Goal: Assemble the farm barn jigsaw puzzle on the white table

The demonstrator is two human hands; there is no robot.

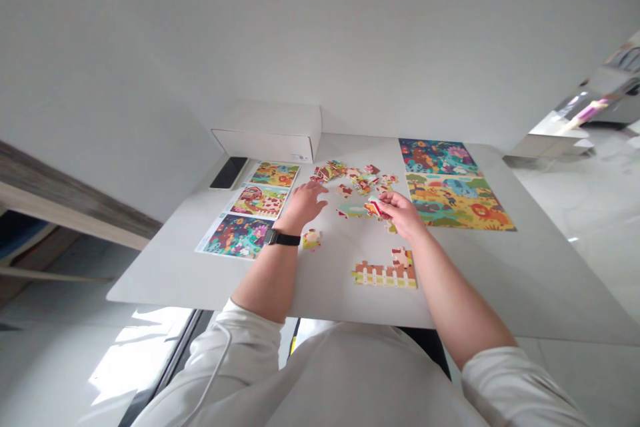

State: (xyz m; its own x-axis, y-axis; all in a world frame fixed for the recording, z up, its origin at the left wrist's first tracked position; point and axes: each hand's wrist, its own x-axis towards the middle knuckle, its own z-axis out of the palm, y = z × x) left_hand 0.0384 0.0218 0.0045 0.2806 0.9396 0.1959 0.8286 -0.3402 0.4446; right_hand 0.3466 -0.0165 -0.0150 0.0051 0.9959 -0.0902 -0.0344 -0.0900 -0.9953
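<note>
My right hand [401, 212] pinches a red and orange puzzle piece [373, 207] above the middle of the table. Below it, a joined strip of sky-coloured pieces [356, 212] is partly covered. My left hand [303, 205] hovers with fingers apart, holding nothing, near the pile of loose puzzle pieces [333, 171]. A piece with a pale animal [312, 238] lies beside my left wrist. Closer to me, several joined pieces form a white fence section [383, 275], with a brown and pink piece [401, 257] attached at its upper right.
A reference sheet [259, 202] with three pictures lies at the left, a black phone [229, 173] behind it. The white box [270, 133] stands against the wall. Two finished puzzles [453, 188] lie at the right. The table's front edge [330, 320] is close to my body.
</note>
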